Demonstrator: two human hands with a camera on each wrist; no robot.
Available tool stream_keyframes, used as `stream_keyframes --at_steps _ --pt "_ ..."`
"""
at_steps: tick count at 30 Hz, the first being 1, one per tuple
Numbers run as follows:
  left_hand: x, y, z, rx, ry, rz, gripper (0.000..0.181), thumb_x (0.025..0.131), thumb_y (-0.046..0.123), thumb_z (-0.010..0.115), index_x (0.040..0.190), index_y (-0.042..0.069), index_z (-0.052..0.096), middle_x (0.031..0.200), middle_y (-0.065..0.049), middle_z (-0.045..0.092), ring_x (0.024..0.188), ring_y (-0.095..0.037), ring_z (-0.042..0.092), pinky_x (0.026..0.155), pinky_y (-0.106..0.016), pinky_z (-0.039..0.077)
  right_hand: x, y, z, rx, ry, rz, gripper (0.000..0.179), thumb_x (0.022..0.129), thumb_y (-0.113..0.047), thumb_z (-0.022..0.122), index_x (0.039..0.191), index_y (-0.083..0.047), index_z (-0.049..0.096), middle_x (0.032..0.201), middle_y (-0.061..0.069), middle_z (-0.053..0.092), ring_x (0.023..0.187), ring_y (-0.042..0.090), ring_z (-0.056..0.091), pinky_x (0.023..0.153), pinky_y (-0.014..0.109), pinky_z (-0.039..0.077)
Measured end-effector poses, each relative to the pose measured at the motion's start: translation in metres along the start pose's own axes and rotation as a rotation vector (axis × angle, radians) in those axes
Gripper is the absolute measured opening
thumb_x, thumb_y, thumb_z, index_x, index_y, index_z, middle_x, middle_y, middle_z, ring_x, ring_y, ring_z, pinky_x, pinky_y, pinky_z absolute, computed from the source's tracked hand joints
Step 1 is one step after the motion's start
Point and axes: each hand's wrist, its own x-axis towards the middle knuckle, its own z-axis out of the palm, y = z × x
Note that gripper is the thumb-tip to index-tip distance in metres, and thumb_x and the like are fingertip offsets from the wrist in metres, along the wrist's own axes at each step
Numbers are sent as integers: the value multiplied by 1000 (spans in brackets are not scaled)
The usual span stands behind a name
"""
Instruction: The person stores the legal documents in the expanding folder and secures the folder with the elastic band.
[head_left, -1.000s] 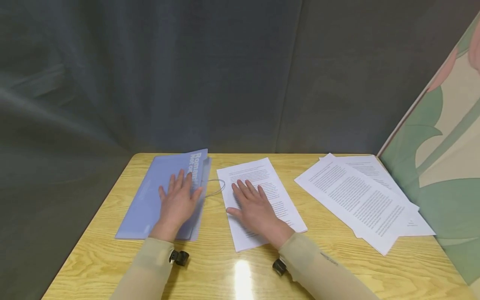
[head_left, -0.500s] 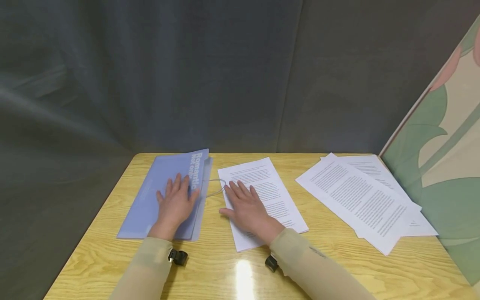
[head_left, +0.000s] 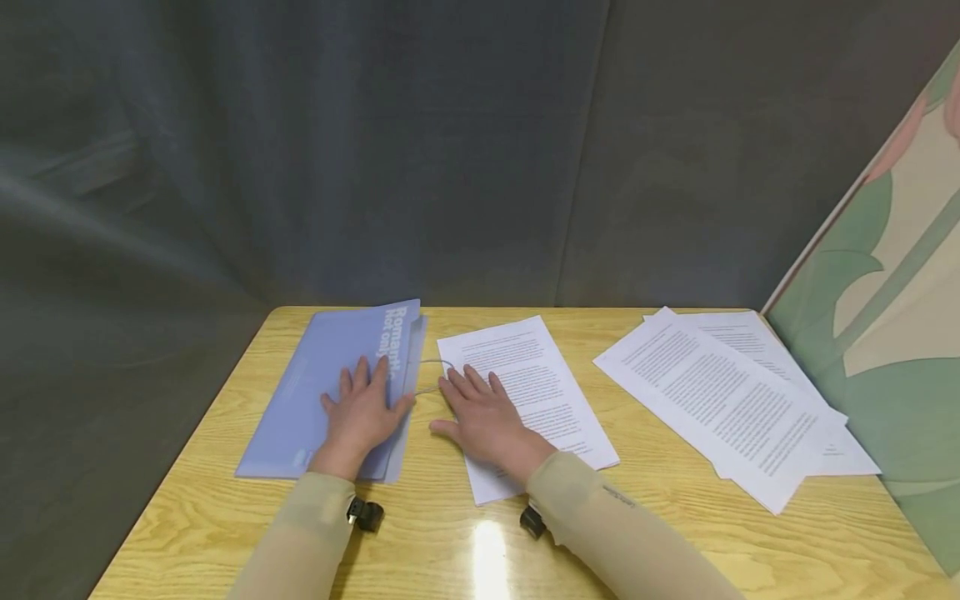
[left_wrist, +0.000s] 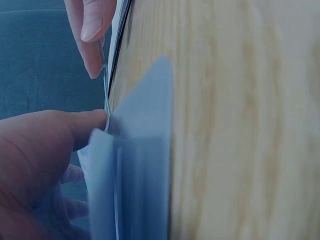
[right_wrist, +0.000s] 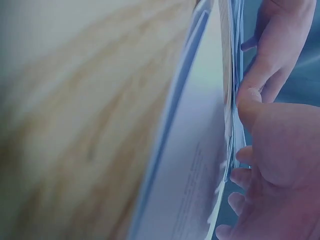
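Note:
On the left of the table lies a blue plastic folder [head_left: 311, 367] with pale lettering along its right edge. My left hand [head_left: 363, 421] rests on it with fingers spread, the thumb near the right edge. A thin grey elastic loop [head_left: 429, 390] sticks out from that edge toward a stack of printed sheets [head_left: 551, 392]. My right hand [head_left: 483, 421] lies over the stack's left side, fingers extended, its fingertips over the loop's far end. In the left wrist view the cord [left_wrist: 106, 92] runs between the left thumb and the fingers of the right hand [left_wrist: 92, 30].
At the right, two overlapping groups of printed sheets [head_left: 705, 400] lie askew on the wooden table [head_left: 420, 533]. A dark curtain [head_left: 450, 167] hangs behind, and a floral panel [head_left: 900, 333] borders the right side.
My right hand has slid left across the stack toward the elastic loop. The left hand has shifted slightly toward me and to the right on the folder.

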Motion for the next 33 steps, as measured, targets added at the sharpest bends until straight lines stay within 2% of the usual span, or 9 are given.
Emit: stream_keyframes --at_steps 8,24,33 --pt "2 2 2 10 -18 -29 88 108 48 66 174 6 26 174 -35 21 159 -65 11 114 -91 9 -1 -5 -8 -27 -55 17 75 114 -59 47 172 -13 38 180 8 29 168 31 18 132 58 15" --pt "6 9 4 66 -29 -46 79 111 48 59 172 7 32 172 -33 30 157 -64 21 113 -91 17 2 4 -1 -49 -90 46 76 113 -64 44 174 -19 35 182 1 23 168 28 18 133 59 11" --pt "9 21 8 87 -41 -32 78 111 49 59 173 10 32 171 -33 33 155 -65 27 110 -91 23 -4 10 -4 -61 -94 77 76 113 -65 42 174 -21 33 182 2 21 168 28 16 132 60 9"
